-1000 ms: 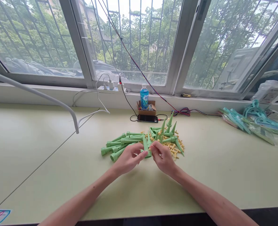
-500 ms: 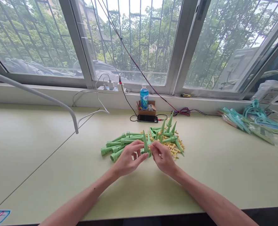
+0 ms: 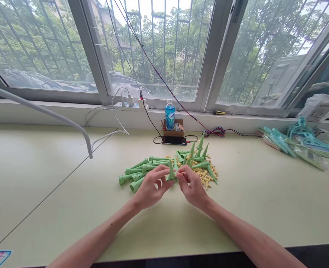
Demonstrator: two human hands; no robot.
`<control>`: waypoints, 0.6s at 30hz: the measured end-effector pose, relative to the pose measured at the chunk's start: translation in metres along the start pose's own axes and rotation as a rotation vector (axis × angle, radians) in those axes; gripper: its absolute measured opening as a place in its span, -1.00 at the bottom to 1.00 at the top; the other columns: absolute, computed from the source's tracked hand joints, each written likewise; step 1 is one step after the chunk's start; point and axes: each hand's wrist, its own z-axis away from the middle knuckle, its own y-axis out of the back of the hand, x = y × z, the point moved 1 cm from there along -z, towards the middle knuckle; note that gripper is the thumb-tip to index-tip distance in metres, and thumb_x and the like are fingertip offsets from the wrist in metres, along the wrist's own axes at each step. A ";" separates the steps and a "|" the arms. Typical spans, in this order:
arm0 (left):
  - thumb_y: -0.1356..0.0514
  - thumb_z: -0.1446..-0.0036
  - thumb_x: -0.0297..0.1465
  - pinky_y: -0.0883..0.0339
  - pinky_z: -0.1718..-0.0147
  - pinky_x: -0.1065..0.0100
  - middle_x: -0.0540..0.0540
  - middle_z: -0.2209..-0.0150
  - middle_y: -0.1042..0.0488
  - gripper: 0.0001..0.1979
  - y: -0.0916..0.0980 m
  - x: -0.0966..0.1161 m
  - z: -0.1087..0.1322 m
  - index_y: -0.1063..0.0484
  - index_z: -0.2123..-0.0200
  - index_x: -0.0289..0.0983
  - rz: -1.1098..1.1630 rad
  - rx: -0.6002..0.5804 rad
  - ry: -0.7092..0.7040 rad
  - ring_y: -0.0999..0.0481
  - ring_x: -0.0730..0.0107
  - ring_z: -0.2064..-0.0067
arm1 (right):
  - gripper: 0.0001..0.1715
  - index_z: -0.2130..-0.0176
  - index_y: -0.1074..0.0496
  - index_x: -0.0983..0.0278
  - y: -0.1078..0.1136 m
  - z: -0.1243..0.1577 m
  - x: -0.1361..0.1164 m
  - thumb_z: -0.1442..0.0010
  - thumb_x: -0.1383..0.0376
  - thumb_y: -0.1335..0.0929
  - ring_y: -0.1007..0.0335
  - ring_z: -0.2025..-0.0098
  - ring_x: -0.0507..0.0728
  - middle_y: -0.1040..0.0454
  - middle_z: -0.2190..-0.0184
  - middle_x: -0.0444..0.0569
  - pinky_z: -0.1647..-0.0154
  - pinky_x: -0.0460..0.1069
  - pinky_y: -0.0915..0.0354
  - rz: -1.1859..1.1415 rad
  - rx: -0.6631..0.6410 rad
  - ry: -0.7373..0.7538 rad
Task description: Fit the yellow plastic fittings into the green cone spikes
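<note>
My left hand has its thumb and fingers around a green plastic watering spike, held with its point up. The fingertips of my right hand are pinched together close against the spike's right side. A small yellow valve piece shows in part between them; the fingers hide most of it. Left of my hands lies a pile of green tubes with ribbed collars. Just beyond my right hand are more green spikes, some standing point up, among loose yellow valve pieces.
Behind the piles lies a black phone with cables, before a small cardboard box and a blue bottle. Bagged teal hangers lie at the right. A white curved tube reaches in from the left.
The held spike has shifted slightly down and left. My right fingertips have closed in on its side, with the yellow piece now showing between them.
</note>
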 end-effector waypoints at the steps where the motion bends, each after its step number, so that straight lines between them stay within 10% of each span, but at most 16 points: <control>1: -0.20 -0.28 -0.38 -0.40 0.51 0.54 -0.09 0.18 -0.40 -0.80 0.000 0.000 0.000 -0.54 0.06 -0.22 -0.002 0.003 -0.002 -0.39 0.57 0.42 | -0.70 0.27 -0.24 0.22 0.000 0.000 0.001 -0.42 0.08 -0.21 0.00 0.65 -0.02 -0.12 0.65 -0.28 0.60 -0.09 0.10 -0.004 0.000 -0.004; 18: -0.16 -0.30 -0.41 -0.40 0.52 0.52 -0.11 0.14 -0.44 -0.78 -0.003 -0.008 0.001 -0.54 0.04 -0.19 -0.091 0.074 -0.049 -0.43 0.51 0.37 | -0.59 0.31 -0.23 0.22 0.000 -0.002 0.007 -0.37 -0.05 -0.24 0.03 0.67 -0.03 -0.10 0.69 -0.30 0.64 -0.10 0.13 -0.068 0.000 -0.126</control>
